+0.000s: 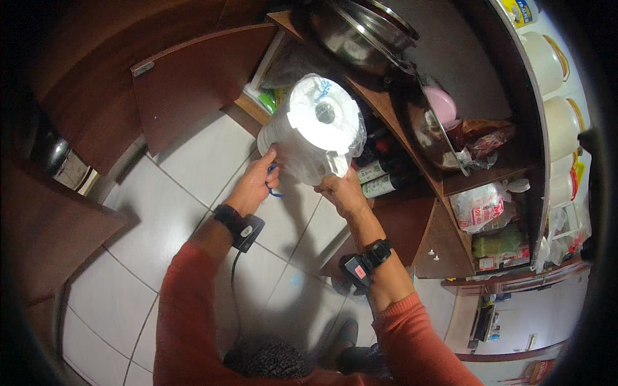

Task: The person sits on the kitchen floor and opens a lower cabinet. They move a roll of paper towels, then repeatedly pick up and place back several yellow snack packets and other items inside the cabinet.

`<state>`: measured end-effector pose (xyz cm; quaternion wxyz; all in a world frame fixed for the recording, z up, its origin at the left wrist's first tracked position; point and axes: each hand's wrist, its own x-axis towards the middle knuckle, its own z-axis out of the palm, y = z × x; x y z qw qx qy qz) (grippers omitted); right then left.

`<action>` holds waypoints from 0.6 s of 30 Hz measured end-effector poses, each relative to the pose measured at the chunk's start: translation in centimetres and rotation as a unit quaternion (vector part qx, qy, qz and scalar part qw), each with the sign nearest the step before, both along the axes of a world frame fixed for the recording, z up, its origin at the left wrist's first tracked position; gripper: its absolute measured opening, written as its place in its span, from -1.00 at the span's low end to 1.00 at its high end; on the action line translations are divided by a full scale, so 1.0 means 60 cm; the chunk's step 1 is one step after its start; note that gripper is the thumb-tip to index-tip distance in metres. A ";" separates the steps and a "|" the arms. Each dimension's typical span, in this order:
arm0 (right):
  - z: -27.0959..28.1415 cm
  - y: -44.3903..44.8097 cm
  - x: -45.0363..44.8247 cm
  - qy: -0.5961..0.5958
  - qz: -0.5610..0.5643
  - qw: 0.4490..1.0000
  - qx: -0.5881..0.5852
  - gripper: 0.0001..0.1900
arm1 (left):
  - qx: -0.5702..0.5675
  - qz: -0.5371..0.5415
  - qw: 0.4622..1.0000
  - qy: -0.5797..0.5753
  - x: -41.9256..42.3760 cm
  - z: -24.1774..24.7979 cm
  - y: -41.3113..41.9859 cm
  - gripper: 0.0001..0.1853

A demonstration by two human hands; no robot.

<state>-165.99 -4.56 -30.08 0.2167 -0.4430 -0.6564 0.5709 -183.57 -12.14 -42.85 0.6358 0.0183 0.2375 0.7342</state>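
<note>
Both hands hold a white plastic cylindrical container point(309, 125), wrapped in clear plastic film, in front of an open cabinet. Its round end with a central hole faces up towards the camera, and blue marks show on the film. My left hand point(258, 181) grips the lower left side, thumb against the wall, with a thin blue strap or tie point(273, 182) at its fingers. At the lower right, my right hand point(342, 190) is closed on the part beneath a white projecting piece. The fingers under the container are partly hidden.
An open brown cabinet door point(193, 82) stands at upper left. Metal basins point(357, 38), bottles point(379, 186), a pink bowl point(440, 105) and bagged goods point(483, 207) fill the shelves at right. White jars point(562, 128) line the far right. Pale floor tiles point(159, 207) lie below.
</note>
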 end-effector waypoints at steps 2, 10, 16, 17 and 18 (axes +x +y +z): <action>0.000 0.008 -0.011 0.021 0.008 1.000 -0.002 -0.55 | -0.006 0.009 1.000 0.026 -0.008 0.013 0.017 -0.61; 0.009 0.019 -0.061 0.027 -0.013 0.999 -0.037 -0.58 | -0.076 0.037 0.995 0.061 -0.018 0.011 0.058 -0.47; -0.005 0.050 -0.085 0.073 -0.021 0.996 -0.052 -0.65 | -0.114 0.041 0.990 0.078 -0.033 -0.001 0.099 -0.41; -0.005 0.059 -0.087 0.046 -0.024 0.998 -0.036 -0.65 | -0.126 0.051 0.987 0.082 -0.033 -0.001 0.108 -0.41; -0.007 0.065 -0.088 0.015 -0.042 0.999 -0.018 -0.65 | -0.129 0.051 0.986 0.091 -0.034 -0.003 0.113 -0.41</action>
